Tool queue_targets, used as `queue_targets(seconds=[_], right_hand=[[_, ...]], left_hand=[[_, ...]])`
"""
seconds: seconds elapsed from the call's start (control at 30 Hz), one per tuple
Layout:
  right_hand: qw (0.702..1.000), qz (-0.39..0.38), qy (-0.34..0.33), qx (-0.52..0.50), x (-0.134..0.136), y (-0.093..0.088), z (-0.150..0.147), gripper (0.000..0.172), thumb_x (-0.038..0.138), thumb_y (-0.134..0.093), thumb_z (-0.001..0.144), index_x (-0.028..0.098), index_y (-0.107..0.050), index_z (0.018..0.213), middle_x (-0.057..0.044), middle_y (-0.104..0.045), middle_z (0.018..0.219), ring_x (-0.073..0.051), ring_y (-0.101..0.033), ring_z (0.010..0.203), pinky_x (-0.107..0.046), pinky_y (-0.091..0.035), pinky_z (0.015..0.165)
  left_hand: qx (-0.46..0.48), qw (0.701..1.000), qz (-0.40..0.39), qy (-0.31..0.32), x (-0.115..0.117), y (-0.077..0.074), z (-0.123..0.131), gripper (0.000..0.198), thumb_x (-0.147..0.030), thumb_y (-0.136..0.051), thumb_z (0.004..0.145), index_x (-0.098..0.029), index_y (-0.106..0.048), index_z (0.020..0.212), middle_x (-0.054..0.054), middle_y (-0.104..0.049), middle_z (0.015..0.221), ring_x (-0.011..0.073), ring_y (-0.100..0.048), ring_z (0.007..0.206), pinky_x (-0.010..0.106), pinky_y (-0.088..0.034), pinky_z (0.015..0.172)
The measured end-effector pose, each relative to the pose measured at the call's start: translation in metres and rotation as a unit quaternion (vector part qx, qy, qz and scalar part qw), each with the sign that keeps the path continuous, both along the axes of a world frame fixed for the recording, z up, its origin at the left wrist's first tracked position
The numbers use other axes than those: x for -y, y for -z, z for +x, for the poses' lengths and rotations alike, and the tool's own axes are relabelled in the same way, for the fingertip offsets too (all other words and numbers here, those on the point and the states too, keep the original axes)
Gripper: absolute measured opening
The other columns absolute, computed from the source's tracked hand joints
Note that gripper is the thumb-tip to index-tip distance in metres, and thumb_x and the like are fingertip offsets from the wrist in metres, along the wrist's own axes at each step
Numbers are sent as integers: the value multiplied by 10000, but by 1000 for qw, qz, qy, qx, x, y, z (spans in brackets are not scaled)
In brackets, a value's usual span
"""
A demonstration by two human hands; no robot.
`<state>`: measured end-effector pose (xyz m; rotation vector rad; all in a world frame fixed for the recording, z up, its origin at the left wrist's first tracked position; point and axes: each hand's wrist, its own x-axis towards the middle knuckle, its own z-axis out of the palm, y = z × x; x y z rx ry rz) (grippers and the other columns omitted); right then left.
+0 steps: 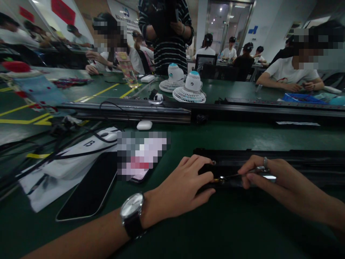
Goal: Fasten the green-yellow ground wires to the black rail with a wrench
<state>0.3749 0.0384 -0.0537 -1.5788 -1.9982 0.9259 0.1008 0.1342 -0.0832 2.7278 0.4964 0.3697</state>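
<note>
My left hand (183, 187), with a wristwatch (132, 212) on its wrist, is curled around the left end of a long black rail (296, 158) lying on the green table. My right hand (272, 180), wearing a ring, pinches a thin metal tool (237, 175) like a small screwdriver. The tool's tip points left and meets the black part right beside my left fingertips. A small screw head shows on the rail just above my left index finger.
A black phone (88, 190) lies face up left of my arm, on a white sheet with cables. A white earbud case (144, 125) and two small white fans (190, 90) sit beyond. A dark conveyor beam (161, 111) crosses the table. People sit and stand opposite.
</note>
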Motion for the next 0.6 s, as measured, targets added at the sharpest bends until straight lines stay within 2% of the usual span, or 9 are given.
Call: queue_targets(seconds=[0.37,0.6], right_hand=[[999,28,25,11,-1,-1,-7,244,364,-444,1059,238,-649,1095,-24,-696,916,-177,-672,805,-332,-503,709],[999,40,11,35,-9,-4,-7,224,334,-463,1051,234,-664,1065,-11,-714,869,-162,-678,741,-296,-497,657]], left_hand=[[10,1000,2,1,1,1,0,199,-305,-634,971,-225,-645,1153,96,-529,1382,277,-499,1258,469,-443,1032],[16,1000,1,5,1,1,-1,202,-304,-631,972,-232,-645,1160,90,-528,1387,275,-506,1256,463,-448,1024]])
